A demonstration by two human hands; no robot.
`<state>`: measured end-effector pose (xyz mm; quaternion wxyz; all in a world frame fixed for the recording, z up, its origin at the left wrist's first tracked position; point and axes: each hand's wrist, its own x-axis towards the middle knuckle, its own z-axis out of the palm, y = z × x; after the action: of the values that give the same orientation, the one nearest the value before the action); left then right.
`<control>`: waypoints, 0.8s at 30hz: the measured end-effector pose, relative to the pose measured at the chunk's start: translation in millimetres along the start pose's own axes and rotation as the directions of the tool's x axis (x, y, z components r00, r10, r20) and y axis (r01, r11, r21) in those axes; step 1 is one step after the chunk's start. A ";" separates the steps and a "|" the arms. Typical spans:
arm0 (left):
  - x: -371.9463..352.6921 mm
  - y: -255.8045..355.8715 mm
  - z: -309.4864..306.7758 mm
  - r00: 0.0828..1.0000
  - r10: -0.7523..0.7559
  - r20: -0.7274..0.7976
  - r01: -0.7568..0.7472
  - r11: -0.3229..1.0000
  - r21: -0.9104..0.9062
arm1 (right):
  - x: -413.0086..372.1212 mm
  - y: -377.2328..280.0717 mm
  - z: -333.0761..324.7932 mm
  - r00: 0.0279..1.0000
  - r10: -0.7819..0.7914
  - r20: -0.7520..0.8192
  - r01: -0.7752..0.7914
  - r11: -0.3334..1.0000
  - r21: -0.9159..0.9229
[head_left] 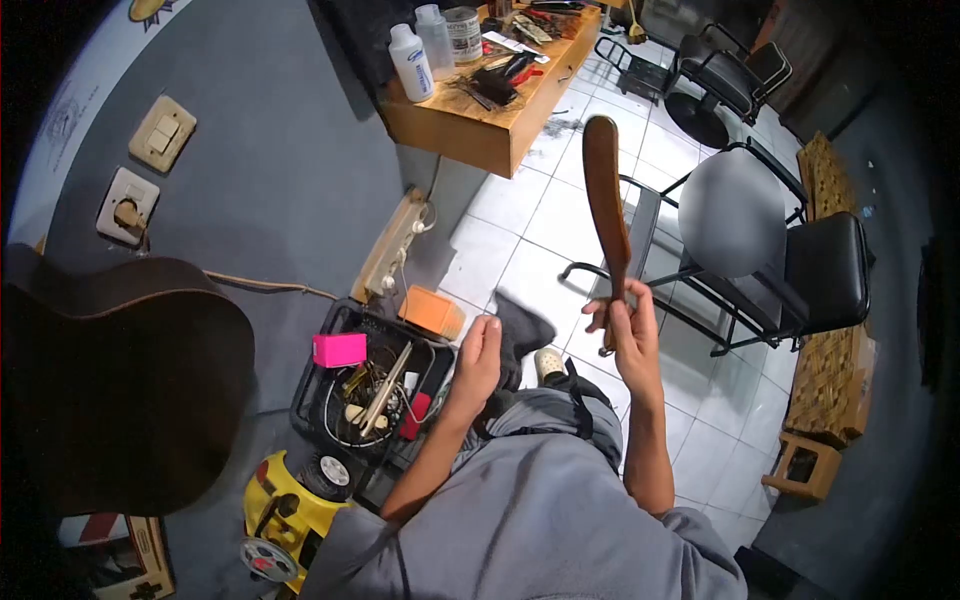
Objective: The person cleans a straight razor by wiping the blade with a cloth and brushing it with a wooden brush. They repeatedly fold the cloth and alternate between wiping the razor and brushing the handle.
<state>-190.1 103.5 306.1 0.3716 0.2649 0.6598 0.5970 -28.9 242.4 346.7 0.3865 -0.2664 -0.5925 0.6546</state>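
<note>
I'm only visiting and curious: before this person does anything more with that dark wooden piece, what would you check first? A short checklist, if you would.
1. Grip on the wooden piece: ok. The right hand is closed round its lower end.
2. Space around the piece: ok. It stands upright in open air above the tiled floor.
3. Hold on the dark cloth: cannot tell. The left hand touches it, but a closed grip does not show.
4. Tools close by: ok. The black tool tray lies just beside the left hand.
5. Condition of the piece's surface: cannot tell. It is too dark and small to judge.
</note>
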 end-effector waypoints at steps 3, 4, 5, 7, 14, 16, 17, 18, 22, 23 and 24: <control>7.0 -4.4 5.5 0.991 0.025 -0.130 -0.031 0.998 -0.047 | -15.4 28.0 -18.5 0.977 0.180 0.112 -0.163 0.975 -0.148; 7.2 -0.6 6.3 0.990 0.064 -0.124 -0.065 0.998 -0.007 | -22.9 40.9 -26.1 0.949 0.313 0.034 -0.305 0.941 -0.146; 6.3 6.2 6.7 0.987 0.104 -0.119 -0.101 0.994 0.034 | -28.2 52.5 -24.9 0.930 0.364 -0.048 -0.367 0.919 -0.145; 8.1 14.4 7.5 0.979 0.171 -0.114 -0.155 0.978 0.137 | -30.8 55.1 -7.6 0.860 0.481 -0.170 -0.504 0.853 -0.139; 15.6 72.4 26.9 0.941 0.335 -0.058 -0.297 0.893 0.337 | -31.3 21.4 16.6 0.910 0.335 0.244 -0.391 0.889 0.238; 24.2 77.1 31.0 0.850 0.525 0.047 -0.517 0.812 0.270 | -26.2 30.1 31.0 0.889 0.400 0.222 -0.440 0.881 0.172; 26.3 83.8 31.2 0.880 0.472 0.052 -0.464 0.833 0.301 | -22.1 30.3 36.8 0.924 0.300 0.238 -0.316 0.948 0.032; 26.9 97.6 32.0 0.908 0.415 0.056 -0.409 0.850 0.331 | -20.8 46.1 33.4 0.943 0.252 0.217 -0.217 0.961 -0.171; 25.2 111.8 20.8 0.895 0.441 0.070 -0.443 0.859 0.258 | -28.6 130.7 -11.6 0.867 0.476 0.151 -0.211 0.623 -0.753; 22.0 111.9 18.9 0.890 0.455 0.039 -0.449 0.858 0.251 | -32.2 146.6 -24.1 0.814 0.577 0.067 -0.255 0.459 -0.851; 19.6 111.7 17.7 0.882 0.471 0.014 -0.460 0.854 0.245 | -35.6 154.4 -32.6 0.756 0.654 -0.036 -0.286 0.280 -0.916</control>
<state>-197.8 145.9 412.5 0.1659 0.4457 0.6522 0.5903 -12.0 231.9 186.1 -0.1390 -0.4706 -0.7903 0.3669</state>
